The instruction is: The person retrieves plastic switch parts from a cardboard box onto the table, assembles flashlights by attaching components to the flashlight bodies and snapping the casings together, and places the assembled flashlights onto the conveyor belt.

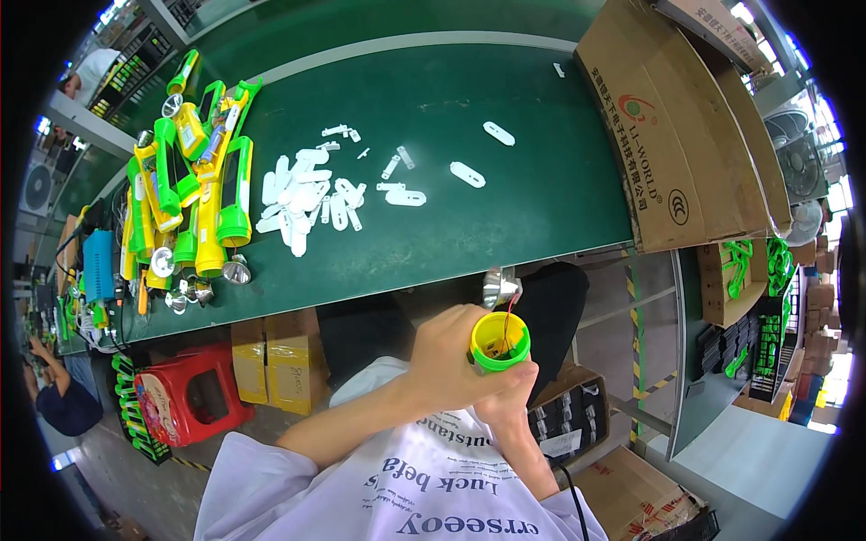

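Over my lap, just in front of the table's near edge, I hold a yellow and green flashlight housing with its open end facing up. My left hand is closed round its left side. My right hand is closed against its lower side, its fingers partly hidden. Thin red and dark wires run from inside the yellow opening to a shiny reflector head, which hangs loose beyond the rim, near the table edge. Whether my right hand also grips something else is hidden.
On the green table lie a heap of white oval plates and, at left, a pile of yellow-green flashlights. A large cardboard box stands at right. Below are a red stool and cartons. A black cord runs beside my right forearm.
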Available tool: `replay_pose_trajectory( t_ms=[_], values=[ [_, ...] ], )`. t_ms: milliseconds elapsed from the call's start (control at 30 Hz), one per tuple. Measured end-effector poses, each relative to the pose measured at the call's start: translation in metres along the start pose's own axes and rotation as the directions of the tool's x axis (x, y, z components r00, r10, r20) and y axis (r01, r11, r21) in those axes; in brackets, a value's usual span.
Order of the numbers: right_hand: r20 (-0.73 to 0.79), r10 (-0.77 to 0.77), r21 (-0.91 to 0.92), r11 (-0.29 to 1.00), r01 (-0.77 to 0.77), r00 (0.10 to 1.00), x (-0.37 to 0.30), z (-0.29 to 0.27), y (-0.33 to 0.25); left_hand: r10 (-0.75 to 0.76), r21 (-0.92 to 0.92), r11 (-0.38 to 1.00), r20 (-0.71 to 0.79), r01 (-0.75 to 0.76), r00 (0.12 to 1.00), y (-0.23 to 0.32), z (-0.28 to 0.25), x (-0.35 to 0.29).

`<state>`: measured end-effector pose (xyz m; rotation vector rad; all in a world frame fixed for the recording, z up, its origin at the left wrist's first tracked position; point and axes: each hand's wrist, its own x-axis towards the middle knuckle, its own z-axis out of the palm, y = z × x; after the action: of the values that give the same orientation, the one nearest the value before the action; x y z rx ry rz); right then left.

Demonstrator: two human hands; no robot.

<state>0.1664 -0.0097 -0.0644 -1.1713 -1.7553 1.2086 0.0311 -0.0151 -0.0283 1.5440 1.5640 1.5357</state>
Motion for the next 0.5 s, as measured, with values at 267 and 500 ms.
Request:
replay_pose_trajectory(
  t_ms=[267, 500],
  values=[
    [0.110, 0.084, 0.224, 0.969, -0.107, 0.990, 0.001, 0.003, -0.001, -0.259, -0.011, 0.965, 0.122, 0.263, 0.958, 0.001, -0.001, 0.002],
    [0.582, 0.381, 0.587, 0.414, -0.696, 0.718, 0.012, -0.015, -0.018, -0.293, -0.251, 0.863, 0.457, 0.438, 0.840, -0.021, -0.023, -0.004]
  ],
)
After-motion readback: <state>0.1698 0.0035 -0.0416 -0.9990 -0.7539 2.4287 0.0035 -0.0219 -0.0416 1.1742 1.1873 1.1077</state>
